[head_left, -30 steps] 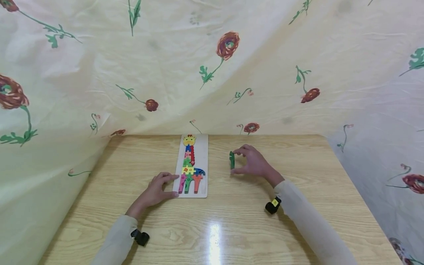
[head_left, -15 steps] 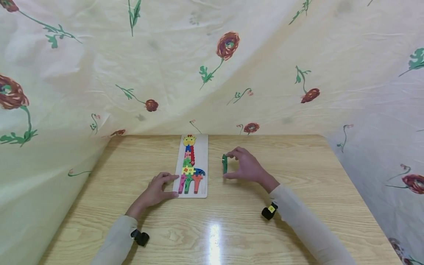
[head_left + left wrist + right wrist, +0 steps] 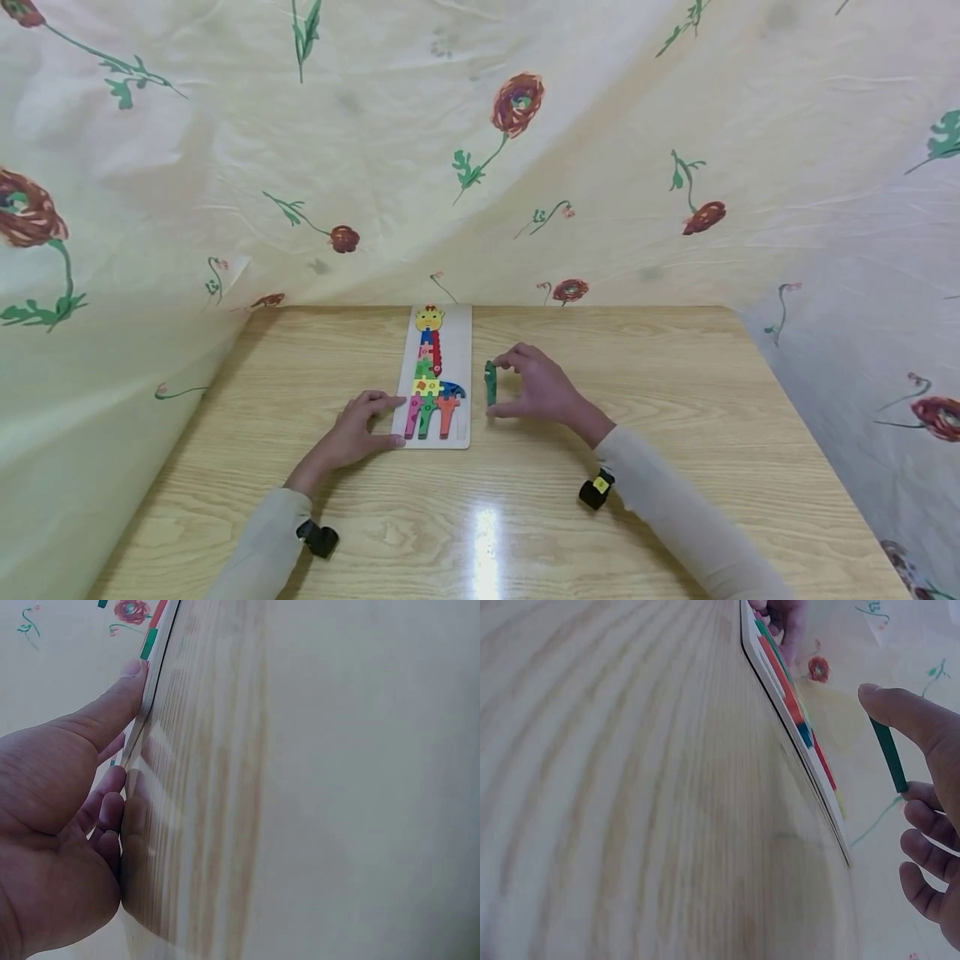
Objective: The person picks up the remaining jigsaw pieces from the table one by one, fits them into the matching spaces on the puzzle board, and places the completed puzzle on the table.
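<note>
A giraffe puzzle board, white and upright in the head view, lies flat on the table with several bright interlocking pieces in it. A bare strip of the board shows right of the orange leg piece. My left hand rests at the board's lower left edge, thumb and forefinger spread and their tips on its rim. In the left wrist view the thumb lies on that edge. Just right of the board, my right hand pinches a green puzzle piece between thumb and fingertip, held on edge above the table.
The wooden table has a bright glare streak near its front. A flowered cloth hangs behind the table and along both sides. The far end of the board lies close to the cloth.
My right hand has moved left and slightly nearer with the green puzzle piece, bringing it close to the board's right edge. The left hand and board stay where they were.
</note>
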Demonstrator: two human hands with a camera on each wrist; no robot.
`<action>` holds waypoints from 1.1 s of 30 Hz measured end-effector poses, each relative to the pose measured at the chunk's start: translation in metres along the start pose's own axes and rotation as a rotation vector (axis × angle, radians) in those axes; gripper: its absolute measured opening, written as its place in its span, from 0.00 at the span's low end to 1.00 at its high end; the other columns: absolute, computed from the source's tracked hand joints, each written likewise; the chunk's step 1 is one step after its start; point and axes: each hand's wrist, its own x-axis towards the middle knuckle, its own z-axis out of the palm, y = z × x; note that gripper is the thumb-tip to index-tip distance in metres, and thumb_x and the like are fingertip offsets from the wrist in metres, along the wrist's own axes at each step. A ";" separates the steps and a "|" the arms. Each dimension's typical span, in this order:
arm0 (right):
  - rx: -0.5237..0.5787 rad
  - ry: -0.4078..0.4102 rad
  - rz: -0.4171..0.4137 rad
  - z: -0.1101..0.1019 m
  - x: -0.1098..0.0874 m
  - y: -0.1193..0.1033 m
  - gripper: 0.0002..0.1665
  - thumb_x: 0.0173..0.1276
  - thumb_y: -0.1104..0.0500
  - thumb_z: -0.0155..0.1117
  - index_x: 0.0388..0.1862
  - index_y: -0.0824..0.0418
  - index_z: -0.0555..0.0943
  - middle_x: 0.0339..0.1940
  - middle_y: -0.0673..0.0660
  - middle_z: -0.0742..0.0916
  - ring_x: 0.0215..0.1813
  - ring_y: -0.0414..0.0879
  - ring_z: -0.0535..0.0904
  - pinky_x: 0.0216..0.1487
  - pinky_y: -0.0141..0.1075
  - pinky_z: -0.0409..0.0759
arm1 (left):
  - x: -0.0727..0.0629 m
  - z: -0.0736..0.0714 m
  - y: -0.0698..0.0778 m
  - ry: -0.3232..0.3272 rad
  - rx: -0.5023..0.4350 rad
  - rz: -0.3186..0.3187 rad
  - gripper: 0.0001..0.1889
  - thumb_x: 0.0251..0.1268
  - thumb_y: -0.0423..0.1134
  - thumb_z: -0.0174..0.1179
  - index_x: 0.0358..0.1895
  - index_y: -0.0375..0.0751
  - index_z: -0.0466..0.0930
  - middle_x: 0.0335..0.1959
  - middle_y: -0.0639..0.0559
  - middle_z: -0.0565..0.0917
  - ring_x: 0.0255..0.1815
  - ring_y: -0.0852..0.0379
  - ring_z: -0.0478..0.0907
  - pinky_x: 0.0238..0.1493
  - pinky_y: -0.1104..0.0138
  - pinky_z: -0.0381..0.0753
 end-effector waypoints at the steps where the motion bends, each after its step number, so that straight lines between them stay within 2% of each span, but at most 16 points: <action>1: 0.004 -0.006 0.007 0.002 0.000 -0.001 0.46 0.47 0.37 0.85 0.60 0.60 0.82 0.51 0.57 0.82 0.52 0.52 0.79 0.48 0.42 0.80 | 0.000 0.000 0.000 0.002 0.003 0.002 0.34 0.61 0.49 0.74 0.72 0.53 0.75 0.69 0.44 0.69 0.67 0.43 0.62 0.68 0.42 0.62; 8: 0.005 -0.025 0.009 0.015 0.002 -0.009 0.46 0.47 0.35 0.84 0.60 0.59 0.83 0.51 0.54 0.82 0.51 0.48 0.77 0.48 0.41 0.80 | -0.001 -0.001 0.001 0.014 0.015 0.007 0.35 0.61 0.49 0.74 0.72 0.49 0.76 0.69 0.42 0.70 0.69 0.40 0.62 0.69 0.39 0.56; 17: 0.006 -0.045 0.035 0.024 0.002 -0.021 0.46 0.46 0.34 0.84 0.59 0.57 0.83 0.51 0.51 0.81 0.51 0.45 0.76 0.51 0.40 0.80 | -0.001 -0.001 0.004 0.010 0.008 -0.008 0.35 0.61 0.48 0.74 0.72 0.50 0.75 0.68 0.44 0.70 0.68 0.42 0.62 0.70 0.40 0.61; 25: 0.026 -0.082 0.047 0.031 0.003 -0.028 0.47 0.47 0.34 0.84 0.60 0.59 0.83 0.52 0.53 0.81 0.52 0.46 0.77 0.54 0.42 0.80 | -0.001 -0.001 0.003 0.011 0.011 -0.004 0.35 0.61 0.47 0.75 0.72 0.51 0.75 0.68 0.44 0.70 0.68 0.42 0.62 0.70 0.41 0.57; 33: 0.010 -0.105 0.041 0.039 0.004 -0.028 0.49 0.47 0.33 0.83 0.61 0.59 0.82 0.52 0.50 0.81 0.51 0.43 0.76 0.56 0.41 0.79 | -0.001 -0.001 0.004 0.006 0.004 -0.006 0.34 0.61 0.47 0.74 0.72 0.51 0.75 0.68 0.44 0.70 0.68 0.42 0.61 0.69 0.42 0.57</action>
